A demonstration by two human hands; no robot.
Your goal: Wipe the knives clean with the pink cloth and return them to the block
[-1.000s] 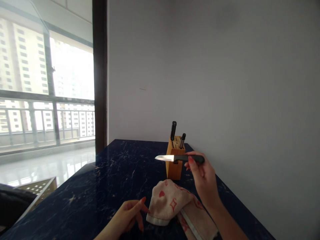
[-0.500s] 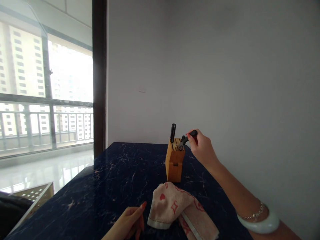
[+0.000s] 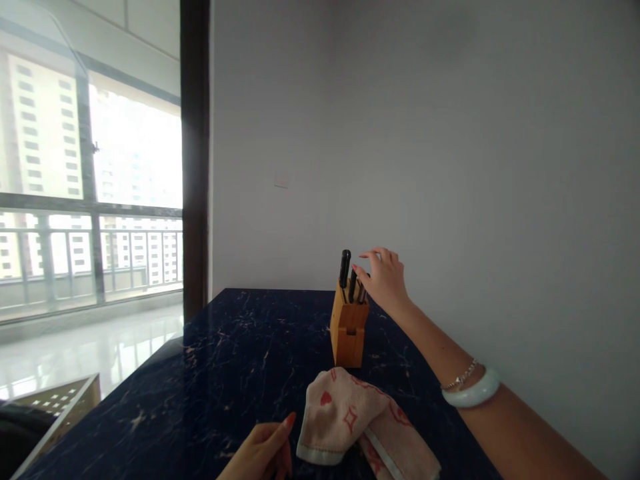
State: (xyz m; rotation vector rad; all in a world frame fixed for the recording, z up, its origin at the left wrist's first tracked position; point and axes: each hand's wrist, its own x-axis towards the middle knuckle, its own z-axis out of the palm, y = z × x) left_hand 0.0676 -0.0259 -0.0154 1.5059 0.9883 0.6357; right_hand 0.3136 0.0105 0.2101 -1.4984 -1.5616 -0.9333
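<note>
A wooden knife block [image 3: 349, 343] stands on the dark blue marbled table. From its left slot rises a tall black-handled knife [image 3: 345, 269]. Beside that stands a second black-handled knife [image 3: 353, 285], upright in the block. My right hand [image 3: 384, 277] is just above and right of this second handle, fingers spread and thumb at or near its top; I cannot tell whether they touch. Low in the view, my left hand [image 3: 265, 448] hovers over the table with fingers loosely bent, holding nothing. Right of it lies a crumpled pink towel [image 3: 335, 420] with red patterns.
The table [image 3: 240, 353] has a marbled surface that reaches back to a grey wall [image 3: 450, 167]. A dark frame [image 3: 195, 160] and large windows are at the left. Below left, a perforated light-coloured panel [image 3: 60, 403] sits beside something black.
The knife that my right hand held at a slant over the block now stands upright in a slot. My right hand has let go and its fingers have spread. My left hand stays near the towel.
</note>
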